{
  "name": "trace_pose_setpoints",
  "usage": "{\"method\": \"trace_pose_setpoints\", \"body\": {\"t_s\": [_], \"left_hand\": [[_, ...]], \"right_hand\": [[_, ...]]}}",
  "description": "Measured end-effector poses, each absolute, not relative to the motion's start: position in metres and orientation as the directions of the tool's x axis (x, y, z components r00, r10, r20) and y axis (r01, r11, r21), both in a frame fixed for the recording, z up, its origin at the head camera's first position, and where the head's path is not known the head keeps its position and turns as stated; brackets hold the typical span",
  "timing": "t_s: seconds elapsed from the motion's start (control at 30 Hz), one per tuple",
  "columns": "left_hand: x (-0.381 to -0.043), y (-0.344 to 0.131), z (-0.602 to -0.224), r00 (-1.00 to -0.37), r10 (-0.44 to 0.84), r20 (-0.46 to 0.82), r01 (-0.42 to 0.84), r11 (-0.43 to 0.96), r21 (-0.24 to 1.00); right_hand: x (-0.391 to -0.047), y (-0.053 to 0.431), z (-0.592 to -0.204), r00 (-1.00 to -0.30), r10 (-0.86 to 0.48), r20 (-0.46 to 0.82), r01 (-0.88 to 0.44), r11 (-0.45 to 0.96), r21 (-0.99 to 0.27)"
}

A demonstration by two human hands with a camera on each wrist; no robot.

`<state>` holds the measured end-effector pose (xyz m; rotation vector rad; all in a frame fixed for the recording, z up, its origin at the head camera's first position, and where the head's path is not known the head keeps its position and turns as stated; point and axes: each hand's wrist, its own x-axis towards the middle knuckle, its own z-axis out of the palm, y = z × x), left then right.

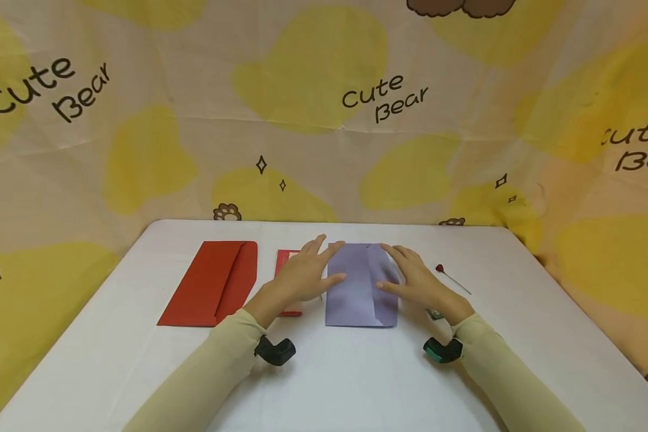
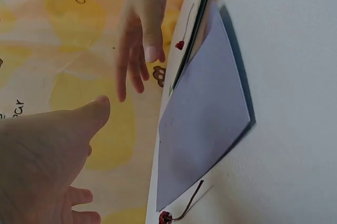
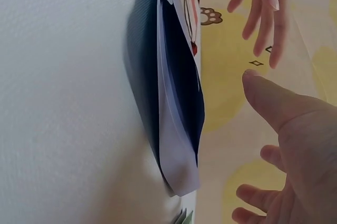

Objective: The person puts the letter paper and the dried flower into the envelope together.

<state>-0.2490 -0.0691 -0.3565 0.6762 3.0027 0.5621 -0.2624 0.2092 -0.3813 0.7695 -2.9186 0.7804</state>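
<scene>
Head: left hand (image 1: pixel 305 275) and right hand (image 1: pixel 418 280) loosely spread, gripping nothing, at lilac envelope's (image 1: pixel 351 288) 9 and 3 o'clock; red envelope (image 1: pixel 210 285) farther toward 9, on worktop (image 1: pixel 356 378). Left wrist: small rose (image 2: pixel 165 217) at frame's 6 o'clock. Right wrist: lilac envelope's mouth gapes; right hand at its 4 o'clock, apart.

One table (image 1: pixel 356 384) holds two envelopes (image 1: pixel 202 285) (image 1: pixel 351 288), two roses (image 1: pixel 440 269) (image 2: pixel 165 217), one red card (image 1: pixel 282 263), one greenish stack (image 1: pixel 435 314).
</scene>
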Motion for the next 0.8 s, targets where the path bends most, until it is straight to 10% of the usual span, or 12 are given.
{"method": "trace_pose_setpoints", "body": {"t_s": [0.8], "left_hand": [[-0.252, -0.026, -0.368, -0.878, 0.472, -0.084, 0.409, 0.828, 0.384]], "right_hand": [[-0.262, 0.217, -0.388, -0.882, -0.461, 0.098, -0.45, 0.762, -0.465]]}}
